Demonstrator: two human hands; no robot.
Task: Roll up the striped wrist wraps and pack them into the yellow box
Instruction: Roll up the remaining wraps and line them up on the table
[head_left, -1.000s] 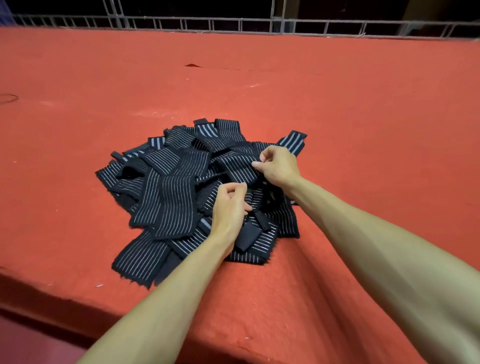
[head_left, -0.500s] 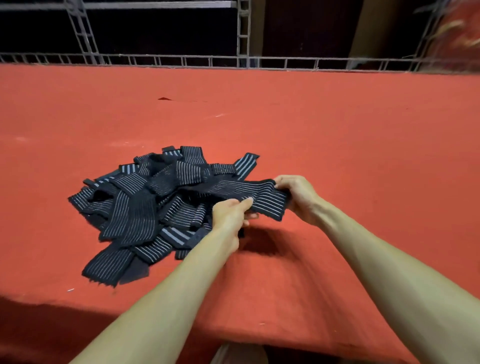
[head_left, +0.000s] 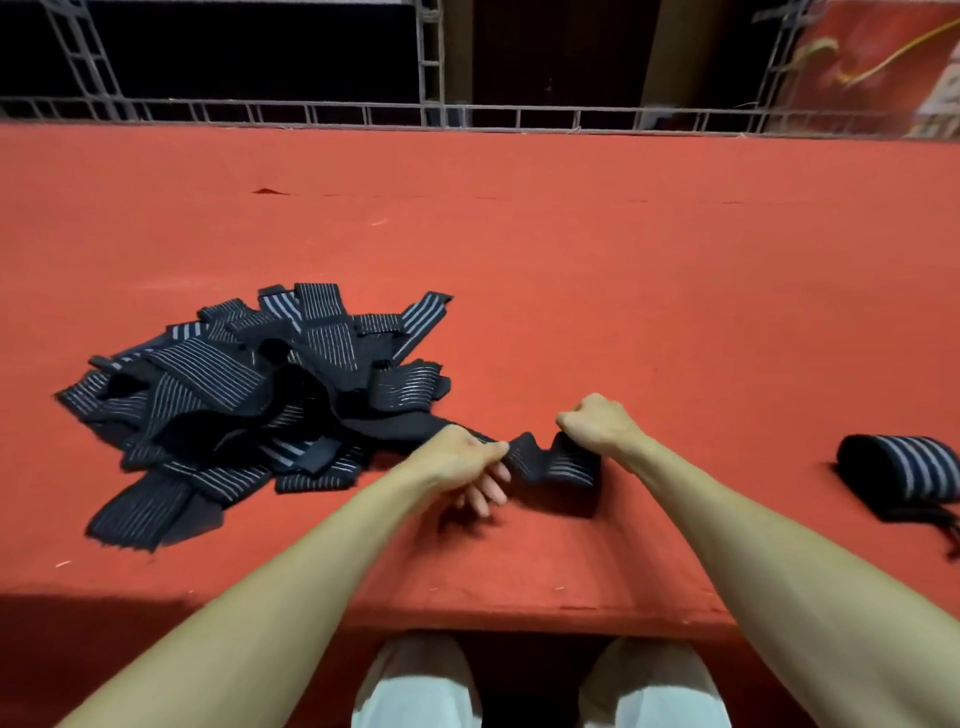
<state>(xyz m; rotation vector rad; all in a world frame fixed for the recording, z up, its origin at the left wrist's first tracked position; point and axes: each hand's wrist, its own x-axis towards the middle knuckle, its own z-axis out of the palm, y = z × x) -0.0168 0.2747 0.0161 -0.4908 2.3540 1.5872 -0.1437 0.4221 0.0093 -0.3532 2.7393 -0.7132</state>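
Observation:
A heap of black wrist wraps with white stripes (head_left: 249, 395) lies on the red felt table (head_left: 571, 270), left of centre. One striped wrap (head_left: 550, 460) is stretched out of the heap toward the near edge. My left hand (head_left: 462, 462) pinches its middle between thumb and fingers. My right hand (head_left: 597, 423) grips its right end, where the fabric is bunched and curled over. A rolled wrap (head_left: 904, 470) sits at the far right of the table. No yellow box is in view.
A metal truss rail (head_left: 467, 117) runs along the table's far edge, with dark space behind it. A red banner (head_left: 883, 62) hangs at the top right. The table's near edge (head_left: 519, 608) is just below my forearms, with my knees in pale trousers (head_left: 415, 680) under it.
Both hands have pulled one wrap out of the heap toward the right and the near edge. My right hand has curled its end over. The view has shifted right, revealing the rolled wrap.

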